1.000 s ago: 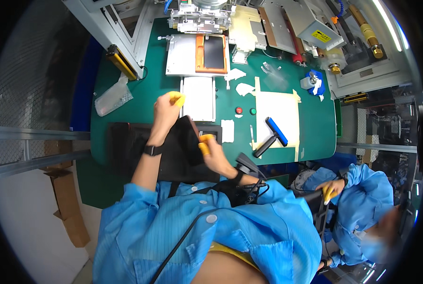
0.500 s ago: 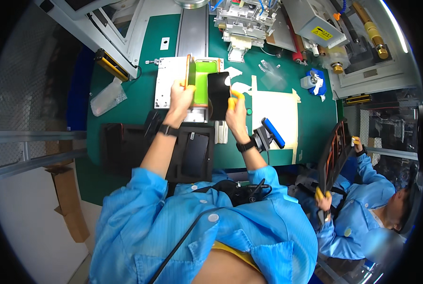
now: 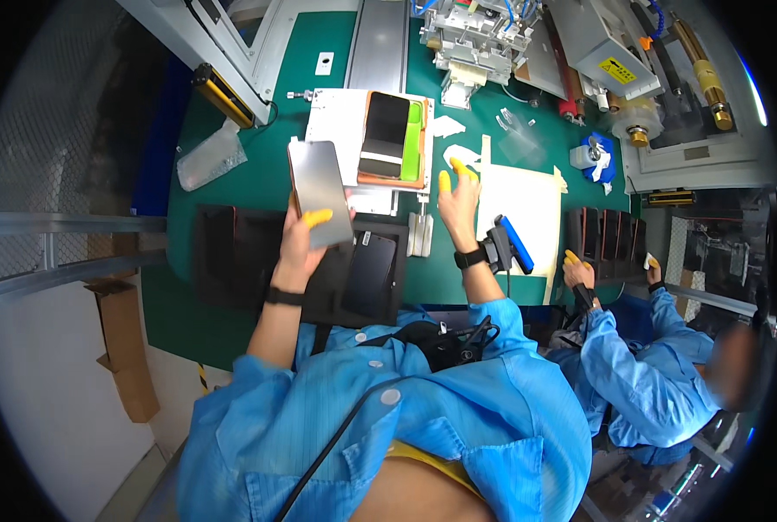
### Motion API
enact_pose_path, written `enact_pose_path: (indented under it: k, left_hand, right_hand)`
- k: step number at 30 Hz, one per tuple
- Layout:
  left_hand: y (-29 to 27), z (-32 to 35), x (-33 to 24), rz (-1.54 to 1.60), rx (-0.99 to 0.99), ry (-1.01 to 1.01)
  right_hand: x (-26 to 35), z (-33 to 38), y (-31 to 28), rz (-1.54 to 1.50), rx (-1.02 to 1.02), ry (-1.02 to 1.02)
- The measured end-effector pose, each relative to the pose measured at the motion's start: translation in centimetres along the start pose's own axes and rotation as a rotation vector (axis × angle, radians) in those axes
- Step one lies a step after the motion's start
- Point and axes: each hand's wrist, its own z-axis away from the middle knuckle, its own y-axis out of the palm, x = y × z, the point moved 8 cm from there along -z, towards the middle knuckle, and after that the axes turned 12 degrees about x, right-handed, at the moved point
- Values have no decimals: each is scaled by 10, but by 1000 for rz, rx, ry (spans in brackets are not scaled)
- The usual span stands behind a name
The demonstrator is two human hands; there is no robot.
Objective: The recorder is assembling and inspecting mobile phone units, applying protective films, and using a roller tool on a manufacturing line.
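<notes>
My left hand [image 3: 299,239] is closed around a phone [image 3: 320,187] with a shiny grey face, its thumb in a yellow finger cot across it. The phone is tilted above the near left part of the white fixture plate [image 3: 334,122]. A black phone [image 3: 386,122] lies over the left part of the fixture's green nest [image 3: 413,143], with a pale band across its lower end. My right hand [image 3: 460,202] is open and holds nothing, its yellow-tipped fingers apart to the right of the nest. In the dark foam tray [image 3: 327,291] below rests another phone [image 3: 370,274].
Several parts make up the metal machine [image 3: 475,52] at the back. At right lie a taped white sheet [image 3: 514,196] and a blue bottle holder [image 3: 595,161]. A clear plastic bag [image 3: 210,158] lies at left. A co-worker's hands [image 3: 580,271] are by another dark tray [image 3: 610,235].
The black phone has gone from my right hand into the green nest, and that hand has opened. My left hand has tilted its phone toward me. The co-worker's tray has been lowered.
</notes>
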Motion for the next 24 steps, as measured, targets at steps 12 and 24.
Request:
enact_pose_path:
  k: [12, 24]
  left_hand:
    - [36, -100, 40, -255, 155, -100]
    - [38, -48, 9, -88, 173, -38]
  right_hand:
    - [-160, 134, -79, -65, -149, 579]
    - [-247, 143, -23, -909, 11, 981]
